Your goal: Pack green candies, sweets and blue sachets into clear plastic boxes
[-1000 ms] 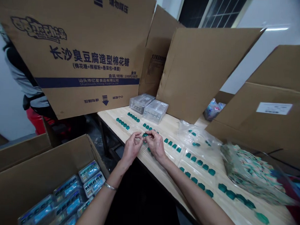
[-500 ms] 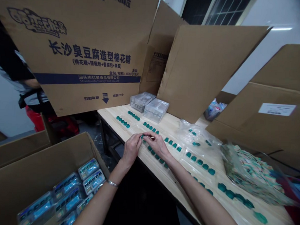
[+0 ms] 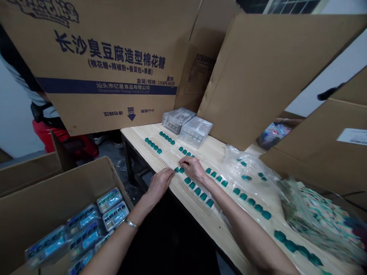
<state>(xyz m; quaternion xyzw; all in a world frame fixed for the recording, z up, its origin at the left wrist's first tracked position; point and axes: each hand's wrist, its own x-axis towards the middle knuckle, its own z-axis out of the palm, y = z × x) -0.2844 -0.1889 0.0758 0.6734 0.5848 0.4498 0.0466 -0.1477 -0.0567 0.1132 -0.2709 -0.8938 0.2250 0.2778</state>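
My left hand [image 3: 159,184] lies near the table's front edge, fingers pointing right, and holds nothing I can see. My right hand [image 3: 193,168] rests farther back, its fingertips down on a clear plastic sheet [image 3: 167,155]. Between the two hands sit small teal pieces [image 3: 178,170]. More teal pieces [image 3: 196,190] run in short rows across the sheets, and my right wrist passes just above one row. The sheets lie on a pale wooden table [image 3: 216,223]. A thin bracelet [image 3: 131,223] circles my left wrist.
Tall printed cardboard flaps [image 3: 98,58] rise behind the table. Clear plastic trays [image 3: 186,127] stand at its back. At lower left, an open carton [image 3: 34,188] holds blister packs [image 3: 85,226]. A crumpled plastic bag [image 3: 248,168] and a printed stack [image 3: 325,222] lie right. A person [image 3: 28,92] stands far left.
My hands have parted from their pinch over the teal pieces and lowered onto the sheet. The view has swung slightly, shifting the table and cartons in the picture.
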